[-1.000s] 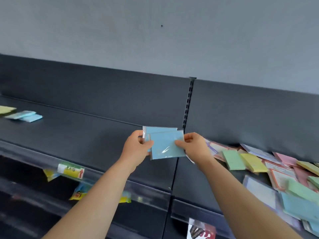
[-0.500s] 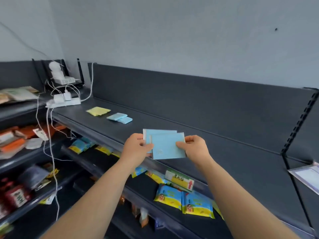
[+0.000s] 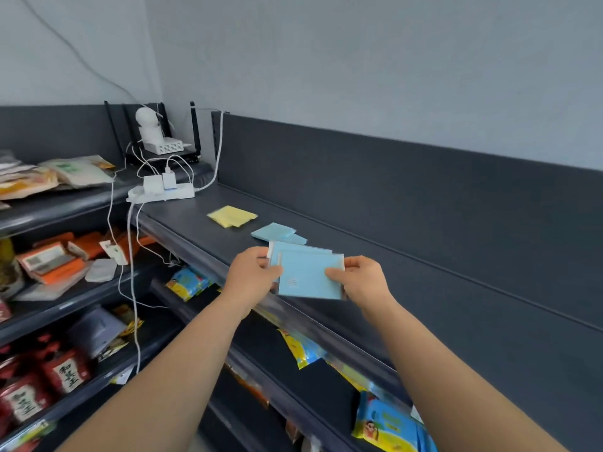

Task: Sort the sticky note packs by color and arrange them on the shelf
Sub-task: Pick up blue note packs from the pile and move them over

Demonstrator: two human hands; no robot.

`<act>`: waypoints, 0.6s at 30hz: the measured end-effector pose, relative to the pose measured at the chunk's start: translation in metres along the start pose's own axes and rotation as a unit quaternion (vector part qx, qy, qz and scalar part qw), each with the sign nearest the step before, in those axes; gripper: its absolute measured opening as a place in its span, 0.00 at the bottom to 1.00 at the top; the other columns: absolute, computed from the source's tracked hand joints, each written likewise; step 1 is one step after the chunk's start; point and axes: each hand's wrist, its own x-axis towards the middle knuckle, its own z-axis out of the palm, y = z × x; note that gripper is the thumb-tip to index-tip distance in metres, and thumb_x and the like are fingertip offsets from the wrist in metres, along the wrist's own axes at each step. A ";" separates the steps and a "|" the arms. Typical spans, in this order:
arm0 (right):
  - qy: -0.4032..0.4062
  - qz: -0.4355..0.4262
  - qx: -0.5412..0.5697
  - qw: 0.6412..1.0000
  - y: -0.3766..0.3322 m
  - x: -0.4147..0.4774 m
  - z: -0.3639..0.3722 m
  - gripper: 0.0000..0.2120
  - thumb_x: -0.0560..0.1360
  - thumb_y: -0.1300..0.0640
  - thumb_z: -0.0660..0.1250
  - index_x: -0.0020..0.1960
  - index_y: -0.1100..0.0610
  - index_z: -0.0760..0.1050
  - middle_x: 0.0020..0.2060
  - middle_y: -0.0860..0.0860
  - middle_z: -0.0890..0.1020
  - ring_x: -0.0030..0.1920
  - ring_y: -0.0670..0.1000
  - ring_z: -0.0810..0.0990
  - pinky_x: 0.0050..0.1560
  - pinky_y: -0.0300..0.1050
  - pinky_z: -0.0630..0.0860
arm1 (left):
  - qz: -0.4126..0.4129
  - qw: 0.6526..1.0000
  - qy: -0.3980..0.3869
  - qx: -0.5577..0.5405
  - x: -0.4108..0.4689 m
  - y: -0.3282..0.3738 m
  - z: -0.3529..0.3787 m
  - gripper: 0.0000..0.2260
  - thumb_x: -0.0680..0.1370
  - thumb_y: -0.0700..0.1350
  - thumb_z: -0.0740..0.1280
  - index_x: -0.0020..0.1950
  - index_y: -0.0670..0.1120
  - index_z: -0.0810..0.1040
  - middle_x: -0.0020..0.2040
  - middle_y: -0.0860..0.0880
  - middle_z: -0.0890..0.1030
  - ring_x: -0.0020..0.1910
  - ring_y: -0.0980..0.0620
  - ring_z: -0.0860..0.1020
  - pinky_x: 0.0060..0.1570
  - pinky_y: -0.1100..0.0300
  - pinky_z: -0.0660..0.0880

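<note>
Blue packs (image 3: 306, 275) (two, overlapped) pinched between left hand (image 3: 254, 277) and right hand (image 3: 362, 280), above shelf (image 3: 202, 223).

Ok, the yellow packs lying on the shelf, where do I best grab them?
By the near corner, coming from above at the open front of the shelf. The yellow packs lie flat and thin on it, so an edge pinch likely works best; the back panel blocks the far side. The left hand and right hand both hold blue packs, so free one first.
</note>
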 end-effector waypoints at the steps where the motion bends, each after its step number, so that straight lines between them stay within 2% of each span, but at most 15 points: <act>1: -0.002 -0.002 -0.002 1.000 -0.003 0.011 0.006 0.11 0.71 0.61 0.73 0.51 0.59 0.75 0.46 0.54 0.83 0.39 0.50 0.81 0.31 0.40 0.74 | 0.003 1.000 0.002 0.001 0.011 -0.001 -0.002 0.11 0.76 0.34 0.66 0.56 0.46 0.77 0.52 0.48 0.83 0.51 0.49 0.82 0.49 0.48 0.81; 6: -0.008 -0.005 -0.023 1.000 -0.012 0.063 0.035 0.10 0.70 0.61 0.73 0.48 0.58 0.75 0.45 0.53 0.83 0.41 0.51 0.81 0.34 0.44 0.77 | 0.018 0.999 0.013 0.046 0.064 -0.005 -0.011 0.11 0.76 0.35 0.65 0.49 0.51 0.78 0.49 0.46 0.84 0.50 0.48 0.83 0.51 0.44 0.80; 10: -0.009 0.009 -0.042 0.999 -0.013 0.090 0.059 0.10 0.69 0.59 0.73 0.47 0.57 0.74 0.45 0.52 0.83 0.45 0.53 0.83 0.44 0.51 0.81 | 0.025 0.995 0.016 0.091 0.100 -0.012 -0.019 0.11 0.75 0.36 0.65 0.43 0.52 0.78 0.48 0.40 0.83 0.44 0.45 0.80 0.52 0.45 0.78; 13: -0.001 0.015 -0.063 0.998 -0.014 0.104 0.076 0.10 0.70 0.59 0.73 0.46 0.56 0.73 0.45 0.52 0.82 0.44 0.52 0.82 0.38 0.46 0.79 | 0.018 0.994 0.002 0.111 0.126 -0.021 -0.024 0.06 0.74 0.36 0.64 0.49 0.42 0.79 0.42 0.42 0.79 0.40 0.49 0.74 0.44 0.52 0.75; 16: 0.017 0.009 -0.103 0.995 -0.013 0.113 0.090 0.08 0.70 0.58 0.72 0.45 0.55 0.73 0.41 0.49 0.81 0.39 0.49 0.80 0.33 0.42 0.76 | 0.029 0.991 -0.027 0.131 0.149 -0.026 -0.026 0.07 0.75 0.35 0.64 0.48 0.45 0.79 0.41 0.47 0.81 0.39 0.49 0.76 0.40 0.58 0.72; 18: 0.034 0.013 -0.128 0.991 -0.010 0.116 0.099 0.08 0.69 0.57 0.72 0.45 0.54 0.74 0.40 0.49 0.81 0.37 0.49 0.80 0.37 0.45 0.79 | 0.033 0.986 -0.058 0.152 0.162 -0.033 -0.027 0.06 0.76 0.36 0.64 0.49 0.45 0.77 0.42 0.50 0.80 0.42 0.48 0.77 0.40 0.59 0.72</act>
